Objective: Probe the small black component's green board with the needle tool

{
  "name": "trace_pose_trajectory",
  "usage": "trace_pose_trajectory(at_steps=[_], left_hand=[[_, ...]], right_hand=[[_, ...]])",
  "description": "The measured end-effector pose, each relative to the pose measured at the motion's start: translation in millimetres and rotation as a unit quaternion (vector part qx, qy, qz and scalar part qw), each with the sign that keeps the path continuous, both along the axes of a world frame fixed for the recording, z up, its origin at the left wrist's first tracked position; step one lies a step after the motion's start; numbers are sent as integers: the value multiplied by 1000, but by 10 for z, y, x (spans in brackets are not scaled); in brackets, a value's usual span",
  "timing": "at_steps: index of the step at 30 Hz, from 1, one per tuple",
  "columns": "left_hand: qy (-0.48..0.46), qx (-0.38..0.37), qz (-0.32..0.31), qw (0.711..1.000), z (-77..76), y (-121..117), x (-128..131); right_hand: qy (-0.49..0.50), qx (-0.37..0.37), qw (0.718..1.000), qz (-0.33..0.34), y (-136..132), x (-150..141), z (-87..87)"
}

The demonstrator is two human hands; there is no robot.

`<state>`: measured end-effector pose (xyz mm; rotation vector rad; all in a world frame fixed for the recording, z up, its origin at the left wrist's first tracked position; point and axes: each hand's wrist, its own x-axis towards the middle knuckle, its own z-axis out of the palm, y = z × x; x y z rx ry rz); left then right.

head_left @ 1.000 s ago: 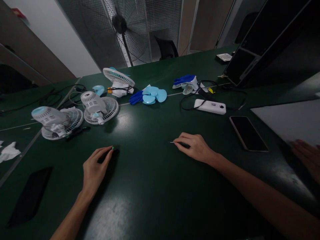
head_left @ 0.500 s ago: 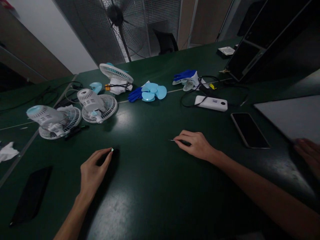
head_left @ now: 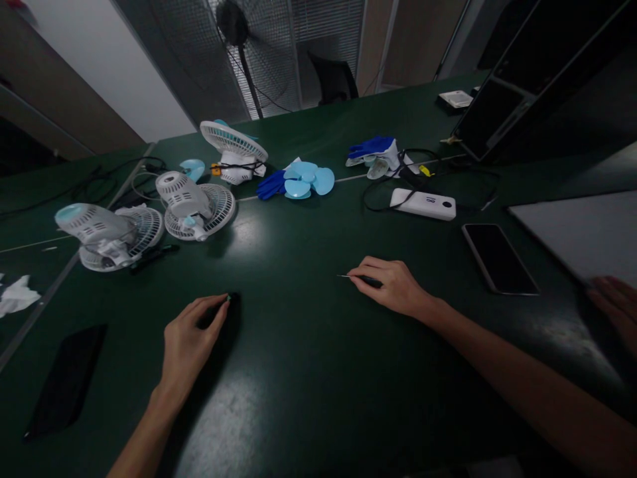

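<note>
My left hand (head_left: 192,335) rests low over the green table (head_left: 288,345), thumb and forefinger pinched on a tiny pale-green piece (head_left: 228,298) too small to name. Across from it, my right hand (head_left: 391,284) is closed with its fingertips on a thin metal rod (head_left: 343,275) that points left; whether a handle lies within the palm I cannot make out. The two hands are well apart. Beyond the left hand lie two small white fans (head_left: 186,202), their grilles down on the table. A light-blue fan blade (head_left: 308,180) lies on a blue glove (head_left: 271,186) farther back.
Another white fan (head_left: 233,153) stands at the back. On the right are a white power bank (head_left: 423,204) with a cable, a phone (head_left: 499,259), gloves (head_left: 375,156) and a grey panel (head_left: 582,222) with another person's hand (head_left: 617,302). A black flat case (head_left: 67,378) lies left.
The view has shifted slightly, so my left hand appears a little farther right. Both hands keep the same pinch, and the things on the table have stayed in place.
</note>
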<state>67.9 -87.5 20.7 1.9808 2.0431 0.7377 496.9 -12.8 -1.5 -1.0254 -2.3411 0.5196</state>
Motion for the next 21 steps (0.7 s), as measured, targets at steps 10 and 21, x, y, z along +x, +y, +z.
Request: trace_pose_trajectory(at_steps=[10, 21], left_hand=[[-7, -8, 10, 1000, 68, 12, 51], [-7, -16, 4, 1000, 35, 9, 24]], right_hand=[[3, -2, 1000, -3, 8, -9, 19], [-3, -4, 1000, -6, 11, -5, -2]])
